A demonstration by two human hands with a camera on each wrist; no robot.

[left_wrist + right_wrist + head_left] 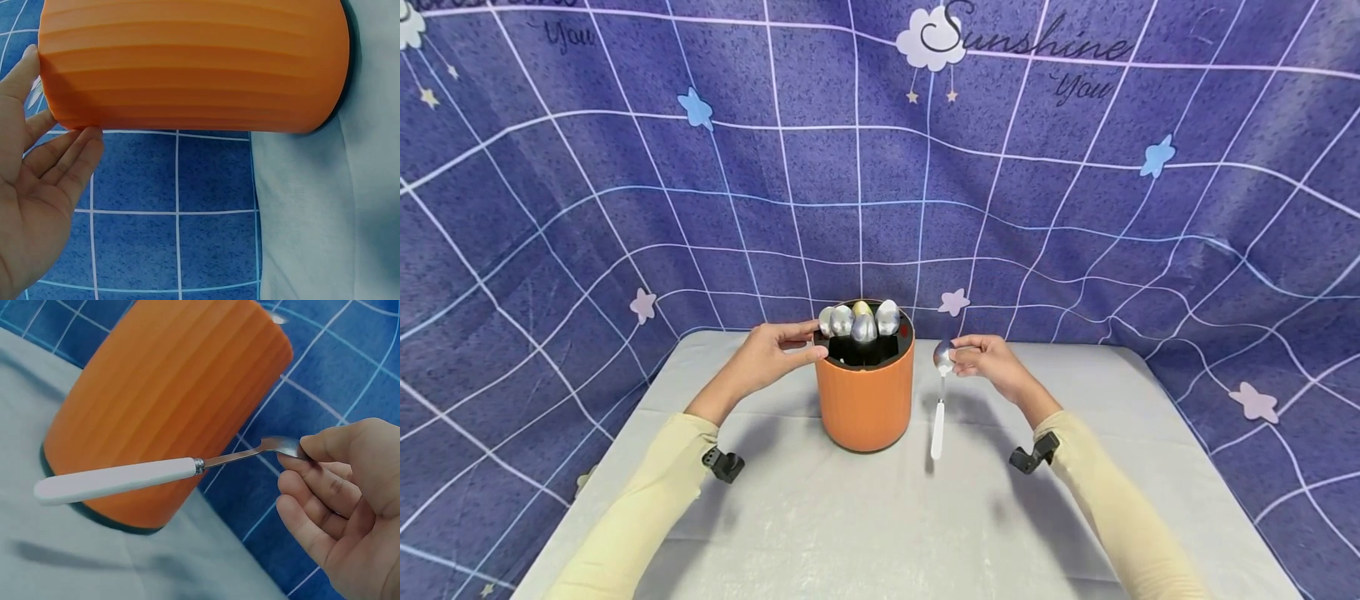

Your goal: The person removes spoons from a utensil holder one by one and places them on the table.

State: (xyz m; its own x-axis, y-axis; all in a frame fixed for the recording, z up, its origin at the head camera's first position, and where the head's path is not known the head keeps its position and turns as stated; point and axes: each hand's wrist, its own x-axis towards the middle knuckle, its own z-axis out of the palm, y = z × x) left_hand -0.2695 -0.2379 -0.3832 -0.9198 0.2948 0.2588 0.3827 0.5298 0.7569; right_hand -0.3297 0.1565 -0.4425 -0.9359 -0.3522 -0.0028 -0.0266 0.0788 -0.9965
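Observation:
An orange ribbed utensil holder (865,408) with a black inside stands upright on the table. Several spoons (864,328) stick out of its top, bowls up, one of them gold-coloured. My left hand (765,358) is at the holder's left rim, its fairly straight fingers and thumb touching the edge; the left wrist view shows the fingertips (94,134) against the orange wall. To the right of the holder, my right hand (992,365) pinches a spoon (119,480) by its metal bowl between thumb and fingers. Its white handle hangs downward over the table.
A pale grey cloth covers the table (865,525). Close behind its back edge hangs a blue curtain (820,167) with a grid, stars and clouds. Each sleeved forearm has a black wrist mount (1034,452) on it.

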